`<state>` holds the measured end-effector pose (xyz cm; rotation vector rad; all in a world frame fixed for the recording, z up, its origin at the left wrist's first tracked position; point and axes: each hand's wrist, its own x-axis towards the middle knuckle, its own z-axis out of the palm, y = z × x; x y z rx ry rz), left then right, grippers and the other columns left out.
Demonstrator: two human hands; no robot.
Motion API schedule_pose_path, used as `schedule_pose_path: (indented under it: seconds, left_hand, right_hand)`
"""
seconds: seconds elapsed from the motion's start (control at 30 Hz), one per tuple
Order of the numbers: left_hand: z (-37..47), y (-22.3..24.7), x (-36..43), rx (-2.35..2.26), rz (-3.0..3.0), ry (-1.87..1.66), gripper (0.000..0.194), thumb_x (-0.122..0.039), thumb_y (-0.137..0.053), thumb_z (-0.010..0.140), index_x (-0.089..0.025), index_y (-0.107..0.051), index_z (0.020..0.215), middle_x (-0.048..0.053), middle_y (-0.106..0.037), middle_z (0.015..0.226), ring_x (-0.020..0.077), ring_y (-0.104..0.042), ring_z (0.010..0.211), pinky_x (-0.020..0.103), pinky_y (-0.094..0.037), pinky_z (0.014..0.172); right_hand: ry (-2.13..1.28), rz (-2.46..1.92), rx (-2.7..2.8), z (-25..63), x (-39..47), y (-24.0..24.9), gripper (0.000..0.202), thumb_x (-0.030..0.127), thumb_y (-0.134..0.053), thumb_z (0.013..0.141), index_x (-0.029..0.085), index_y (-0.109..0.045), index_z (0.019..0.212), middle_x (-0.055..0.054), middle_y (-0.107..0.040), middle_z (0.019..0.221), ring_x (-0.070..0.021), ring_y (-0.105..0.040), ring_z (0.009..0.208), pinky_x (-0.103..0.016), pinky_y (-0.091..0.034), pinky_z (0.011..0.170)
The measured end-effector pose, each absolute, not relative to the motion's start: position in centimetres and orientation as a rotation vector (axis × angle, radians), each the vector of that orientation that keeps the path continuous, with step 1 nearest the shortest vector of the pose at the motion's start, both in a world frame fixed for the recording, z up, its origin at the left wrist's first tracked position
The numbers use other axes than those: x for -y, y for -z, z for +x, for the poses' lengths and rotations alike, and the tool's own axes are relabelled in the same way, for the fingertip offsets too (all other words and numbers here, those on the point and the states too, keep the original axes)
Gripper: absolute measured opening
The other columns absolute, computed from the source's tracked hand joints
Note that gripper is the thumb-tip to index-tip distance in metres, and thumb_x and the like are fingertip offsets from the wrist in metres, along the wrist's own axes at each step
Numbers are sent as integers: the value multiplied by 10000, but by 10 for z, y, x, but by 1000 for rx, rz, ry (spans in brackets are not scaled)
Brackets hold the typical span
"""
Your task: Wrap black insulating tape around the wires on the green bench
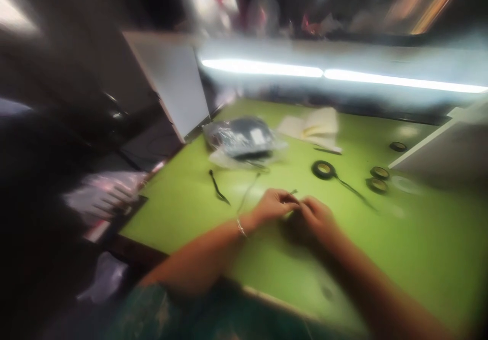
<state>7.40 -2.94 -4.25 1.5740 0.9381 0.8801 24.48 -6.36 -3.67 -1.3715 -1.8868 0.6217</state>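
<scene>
My left hand (272,205) and my right hand (317,219) meet above the green tabletop, their fingertips pinched together. Between them is what looks like a thin cable (293,192); only a small greyish end sticks out above the fingers, and the rest is hidden. Beyond my left wrist a thin grey wire (248,190) lies on the table. A short black cable (218,187) with a thicker end rests farther left. To the right of my hands lies a roll of black tape (323,170) with a loose strip (354,191) pulled out.
Clear plastic bags with dark contents (244,136) lie at the back of the green table (430,248). Beside them are an open paper booklet (316,128) and a dark pen-like stick (327,151). More tape rolls (378,180) sit near the right-hand white panel (450,147). Another white panel (175,86) stands left.
</scene>
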Motion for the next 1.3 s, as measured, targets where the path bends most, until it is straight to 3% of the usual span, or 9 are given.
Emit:
schedule_pose_path:
  seconds: [0.17, 0.33, 0.43, 0.73, 0.93, 1.07, 1.3]
  left_hand:
    - [77, 50, 30, -956, 1535, -912, 200, -235, -655, 721, -114, -750, 849, 80, -739, 810, 187, -665, 768, 260, -503, 707]
    - [75, 56, 27, -931, 1395, -920, 278, -283, -716, 686, -112, -735, 904, 83, -733, 838, 183, -659, 770, 269, -496, 723]
    - [72, 53, 25, -948, 1368, -884, 240, -291, -736, 671, -111, -732, 829, 68, -716, 781, 162, -635, 730, 269, -479, 731]
    - [67, 38, 27, -984, 1277, -762, 255, -331, -742, 672, -113, -729, 805, -20, -555, 500, 85, -458, 477, 234, -356, 521]
    - [70, 36, 29, -1053, 1298, -804, 196, -307, -737, 659, -129, -710, 738, -20, -567, 510, 93, -474, 495, 234, -352, 517]
    - [71, 37, 30, -1089, 1353, -832, 146, -270, -716, 661, -134, -710, 716, -9, -610, 570, 100, -497, 535, 230, -362, 531]
    - [69, 35, 29, -1090, 1356, -775, 100, -224, -699, 632, -142, -706, 688, -19, -593, 556, 90, -461, 511, 233, -342, 520]
  right_hand:
    - [-593, -1334, 1907, 247, 62, 44, 215, 310, -476, 881, 204, -565, 716, -7, -586, 667, -149, -530, 635, -270, -414, 596]
    - [-551, -1291, 1896, 245, 62, 46, 186, 277, -485, 867, 202, -569, 720, -13, -592, 680, -150, -532, 649, -272, -409, 611]
    - [-526, -1269, 1856, 243, 63, 44, 168, 274, -496, 850, 203, -557, 710, -14, -585, 684, -150, -528, 657, -275, -410, 626]
    - [-527, -1271, 1792, 241, 64, 43, 161, 255, -491, 854, 202, -544, 712, -10, -578, 689, -145, -526, 663, -274, -425, 647]
    - [-459, -1249, 1779, 240, 66, 43, 48, 241, -563, 834, 201, -586, 819, -26, -628, 790, -162, -583, 742, -290, -464, 708]
    - [-333, -1175, 1856, 238, 67, 43, 77, 227, -528, 879, 212, -602, 864, -36, -652, 818, -165, -599, 767, -288, -471, 723]
    - [-169, -1225, 1968, 235, 65, 44, 134, 207, -471, 868, 205, -578, 787, -37, -613, 725, -158, -539, 662, -279, -416, 642]
